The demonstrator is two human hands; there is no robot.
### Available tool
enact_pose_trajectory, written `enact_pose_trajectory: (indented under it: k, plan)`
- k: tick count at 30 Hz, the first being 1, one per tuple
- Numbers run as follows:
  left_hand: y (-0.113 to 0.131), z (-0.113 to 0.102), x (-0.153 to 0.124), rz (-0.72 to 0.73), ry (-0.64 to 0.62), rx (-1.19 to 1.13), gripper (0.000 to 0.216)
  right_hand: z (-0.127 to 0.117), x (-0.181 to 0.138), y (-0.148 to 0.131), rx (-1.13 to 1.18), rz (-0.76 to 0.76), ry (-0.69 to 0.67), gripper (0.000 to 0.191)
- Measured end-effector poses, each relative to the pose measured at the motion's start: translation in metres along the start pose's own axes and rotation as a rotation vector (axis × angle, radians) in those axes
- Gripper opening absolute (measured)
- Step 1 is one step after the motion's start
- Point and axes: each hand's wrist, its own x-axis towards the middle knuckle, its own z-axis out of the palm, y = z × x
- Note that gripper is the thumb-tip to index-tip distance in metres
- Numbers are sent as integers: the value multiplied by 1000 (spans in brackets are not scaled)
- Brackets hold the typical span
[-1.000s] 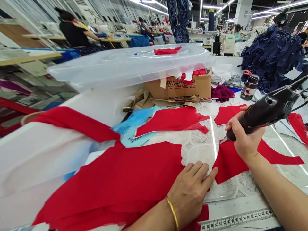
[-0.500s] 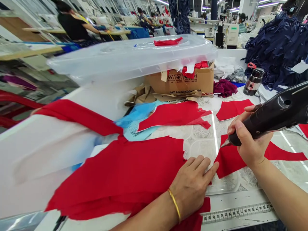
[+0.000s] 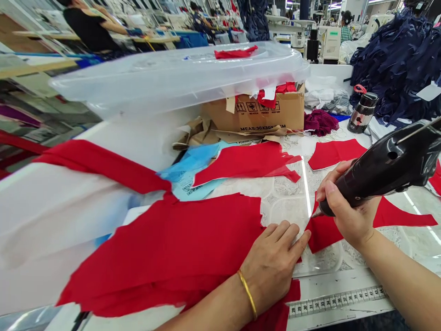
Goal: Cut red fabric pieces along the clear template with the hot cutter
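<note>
My right hand [image 3: 354,223] is wrapped round a black handheld tool [image 3: 386,165] with a pointed metal tip. That tip is at the left edge of a red fabric piece [image 3: 324,233] that narrows towards the right. My left hand [image 3: 270,262], a gold bangle on its wrist, lies palm down on the right side of a pile of red fabric pieces [image 3: 179,248]. Its fingers are stretched out, and the index finger reaches the red piece by the tip. Part of the pile is hidden under my left forearm.
A measuring tape [image 3: 337,301] runs along the table's front edge. Behind lie more red pieces [image 3: 248,161], a cardboard box [image 3: 255,112] under a clear plastic lid [image 3: 172,78], a dark bottle [image 3: 363,112] and a heap of navy strips [image 3: 396,69]. Other people sit at machines beyond.
The tool's tip has moved slightly left and down to the red piece's left edge, my right hand with it. My left hand stays in place on the fabric. The view has shifted slightly.
</note>
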Motion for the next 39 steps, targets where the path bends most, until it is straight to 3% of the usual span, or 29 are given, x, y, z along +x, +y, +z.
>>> enact_pose_trajectory:
  k: [7, 14, 30, 36, 39]
  plan:
    - [0, 11, -1, 7, 147, 4, 47, -11, 20, 5, 76, -85, 87, 24]
    - [-1, 22, -5, -5, 162, 8, 49, -32, 52, 34, -64, -127, 228, 25]
    - [-2, 24, -5, -6, 189, -59, 48, -28, 50, 45, -71, -90, 282, 21]
    - [-1, 18, -3, 11, 223, -53, 51, -40, 57, 38, -28, -136, 303, 26]
    - [-1, 15, -2, 18, 182, -59, 51, -46, 59, 40, -34, -118, 304, 28]
